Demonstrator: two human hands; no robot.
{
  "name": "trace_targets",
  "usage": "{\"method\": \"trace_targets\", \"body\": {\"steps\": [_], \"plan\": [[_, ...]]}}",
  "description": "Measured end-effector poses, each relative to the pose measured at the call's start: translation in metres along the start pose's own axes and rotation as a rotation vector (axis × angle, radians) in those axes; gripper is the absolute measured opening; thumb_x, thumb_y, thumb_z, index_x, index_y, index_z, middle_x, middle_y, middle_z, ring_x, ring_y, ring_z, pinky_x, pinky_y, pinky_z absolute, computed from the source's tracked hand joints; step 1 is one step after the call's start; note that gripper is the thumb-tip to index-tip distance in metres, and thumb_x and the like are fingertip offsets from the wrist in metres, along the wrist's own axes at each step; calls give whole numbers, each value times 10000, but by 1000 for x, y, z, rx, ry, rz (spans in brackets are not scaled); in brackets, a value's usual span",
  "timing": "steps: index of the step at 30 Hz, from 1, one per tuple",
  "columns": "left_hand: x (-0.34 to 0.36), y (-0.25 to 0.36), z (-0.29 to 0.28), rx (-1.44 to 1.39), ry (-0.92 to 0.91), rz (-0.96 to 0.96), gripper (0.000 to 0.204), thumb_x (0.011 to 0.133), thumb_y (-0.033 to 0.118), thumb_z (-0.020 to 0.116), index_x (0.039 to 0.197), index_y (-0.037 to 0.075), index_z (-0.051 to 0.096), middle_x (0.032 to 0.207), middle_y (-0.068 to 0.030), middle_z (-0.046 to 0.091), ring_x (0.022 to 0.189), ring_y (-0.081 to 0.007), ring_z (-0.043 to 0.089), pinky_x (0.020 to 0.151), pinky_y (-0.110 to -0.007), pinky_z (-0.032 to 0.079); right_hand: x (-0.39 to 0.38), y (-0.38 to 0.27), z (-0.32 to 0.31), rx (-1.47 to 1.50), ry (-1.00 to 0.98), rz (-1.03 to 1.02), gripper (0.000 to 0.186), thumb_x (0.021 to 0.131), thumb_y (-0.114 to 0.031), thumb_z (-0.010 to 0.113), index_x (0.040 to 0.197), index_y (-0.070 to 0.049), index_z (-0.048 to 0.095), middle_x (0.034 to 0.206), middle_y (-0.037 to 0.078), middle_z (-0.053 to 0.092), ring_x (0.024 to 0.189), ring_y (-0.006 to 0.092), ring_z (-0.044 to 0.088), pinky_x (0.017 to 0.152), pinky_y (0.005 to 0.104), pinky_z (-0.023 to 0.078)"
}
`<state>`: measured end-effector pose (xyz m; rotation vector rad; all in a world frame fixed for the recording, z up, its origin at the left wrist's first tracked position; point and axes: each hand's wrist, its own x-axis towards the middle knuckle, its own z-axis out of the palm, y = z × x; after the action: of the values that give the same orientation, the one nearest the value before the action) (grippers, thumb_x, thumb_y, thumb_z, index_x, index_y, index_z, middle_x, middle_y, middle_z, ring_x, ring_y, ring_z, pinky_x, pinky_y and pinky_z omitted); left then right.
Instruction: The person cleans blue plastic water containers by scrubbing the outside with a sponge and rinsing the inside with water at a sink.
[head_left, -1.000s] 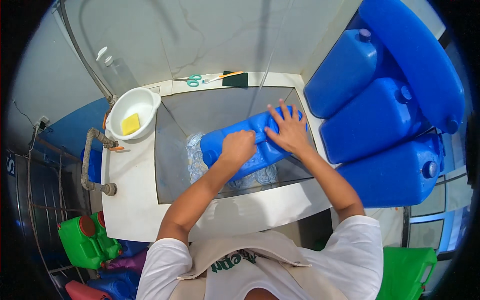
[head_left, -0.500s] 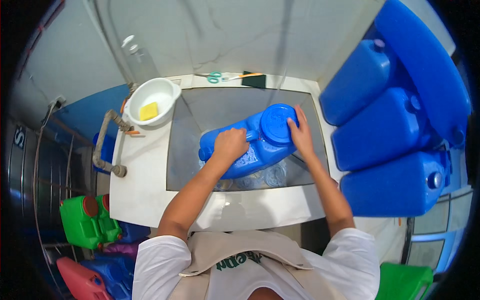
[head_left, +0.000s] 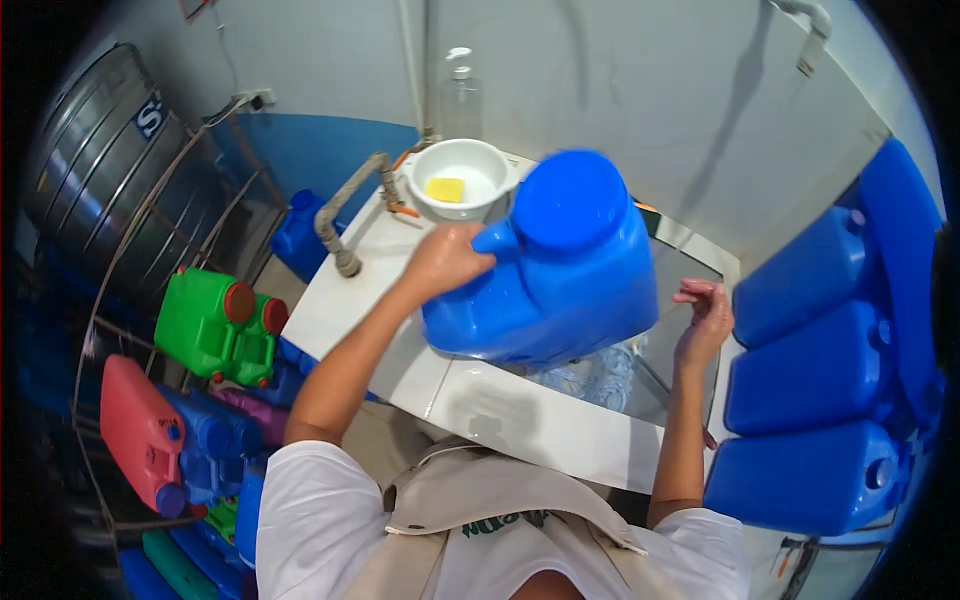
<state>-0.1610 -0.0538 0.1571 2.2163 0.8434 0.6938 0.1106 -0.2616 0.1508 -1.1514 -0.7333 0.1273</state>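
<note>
A large blue water jug [head_left: 590, 290] with a wide round blue lid is raised over the sink [head_left: 690, 275], covering much of it. My left hand [head_left: 447, 262] is wrapped round the jug's handle. To the right of the jug, apart from it, my right hand [head_left: 707, 320] hovers over the sink with loosely bent fingers and nothing in it. Under the jug, wet, clear-looking rounded shapes [head_left: 600, 380] show in the sink; I cannot tell what they are.
Behind the jug, a white basin [head_left: 480, 165] holds a yellow sponge [head_left: 445, 190], near a pump bottle [head_left: 461, 105] and a bent pipe [head_left: 340, 215]. Several blue jugs [head_left: 800, 390] line the right side. Green containers [head_left: 205, 320] and a red container [head_left: 140, 430] stand at lower left.
The blue jug has come up out of the sink in my left hand. My right hand has let go of its lid side and moved away. The view has turned left.
</note>
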Motion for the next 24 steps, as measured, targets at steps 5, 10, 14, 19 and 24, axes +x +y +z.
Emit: {"method": "trace_targets", "body": {"steps": [5, 10, 14, 19, 24], "plan": [[-48, 8, -146, -266, 223, -221, 146, 699, 152, 646, 805, 52, 624, 572, -15, 549, 466, -75, 492, 423, -226, 379, -5, 3, 38, 118, 29, -6, 371, 950, -271, 373, 908, 41, 570, 903, 147, 608, 599, 191, 589, 677, 302, 472], [-141, -26, -289, -352, 516, -187, 155, 742, 196, 614, 749, 46, 576, 540, 1, 475, 421, -80, 425, 398, -221, 325, -35, 26, 110, 187, -88, 104, 279, 934, -233, 424, 970, 7, 562, 958, 122, 598, 619, 170, 595, 669, 295, 482], [-233, -43, -379, -480, 769, -190, 135, 782, 175, 593, 714, 81, 523, 520, 25, 414, 418, -64, 391, 404, -196, 306, -79, 46, 187, 122, -266, 207, 196, 907, -145, 450, 969, 4, 562, 942, 106, 597, 636, 158, 595, 648, 283, 482], [-323, -72, -439, -459, 975, -193, 113, 758, 129, 617, 758, 74, 517, 518, 29, 403, 414, -51, 370, 393, -193, 293, -157, 68, 291, -15, -585, 206, 168, 901, -93, 433, 955, 4, 560, 911, 94, 587, 671, 152, 587, 644, 274, 472], [-314, -128, -405, -180, 1103, -422, 156, 727, 129, 652, 838, 62, 565, 568, 24, 478, 435, -46, 405, 389, -199, 317, -243, 93, 359, -333, -1026, -133, 167, 831, -55, 476, 978, -9, 542, 930, 140, 588, 864, 287, 580, 763, 345, 457]]}}
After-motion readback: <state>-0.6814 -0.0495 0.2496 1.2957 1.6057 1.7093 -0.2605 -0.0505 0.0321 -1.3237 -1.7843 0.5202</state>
